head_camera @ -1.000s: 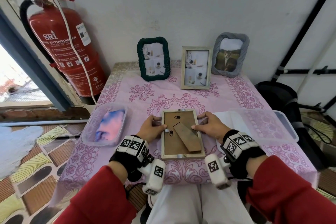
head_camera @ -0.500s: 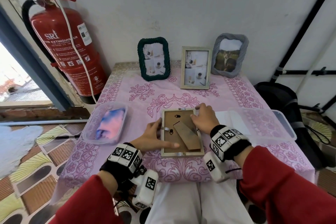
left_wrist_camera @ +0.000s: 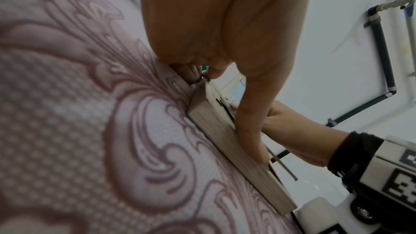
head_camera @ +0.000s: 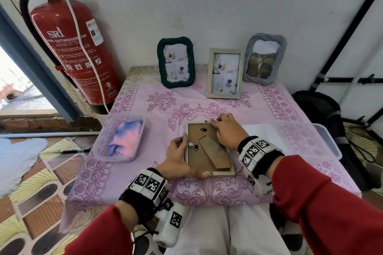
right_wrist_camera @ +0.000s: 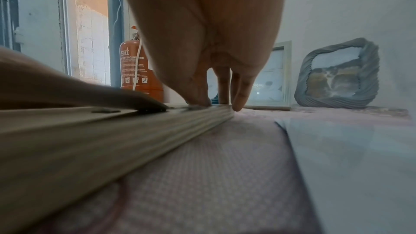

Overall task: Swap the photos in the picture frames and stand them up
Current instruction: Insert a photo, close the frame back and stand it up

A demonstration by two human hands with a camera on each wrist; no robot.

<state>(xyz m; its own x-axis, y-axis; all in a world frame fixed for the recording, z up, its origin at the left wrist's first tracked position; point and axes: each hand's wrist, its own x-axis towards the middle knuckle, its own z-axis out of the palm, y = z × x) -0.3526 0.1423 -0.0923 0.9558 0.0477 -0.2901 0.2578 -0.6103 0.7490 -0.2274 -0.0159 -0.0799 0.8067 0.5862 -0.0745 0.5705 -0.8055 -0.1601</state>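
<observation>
The bench (head_camera: 275, 109) under its pink cloth carries four picture frames: three upright by the wall, one wooden frame (head_camera: 209, 168) face down near the front edge. Two clear tubs flank it; the left tub (head_camera: 99, 145) holds a pink-and-blue cloth, the right tub (head_camera: 323, 141) white paper. Only the head view shows the tabs on the frame's back. The left hand (head_camera: 176, 161) has its grip around the frame's left edge, thumb along the near rail. The right hand (head_camera: 227, 132) presses straight fingers on the far corner, seen closest from the right wrist.
</observation>
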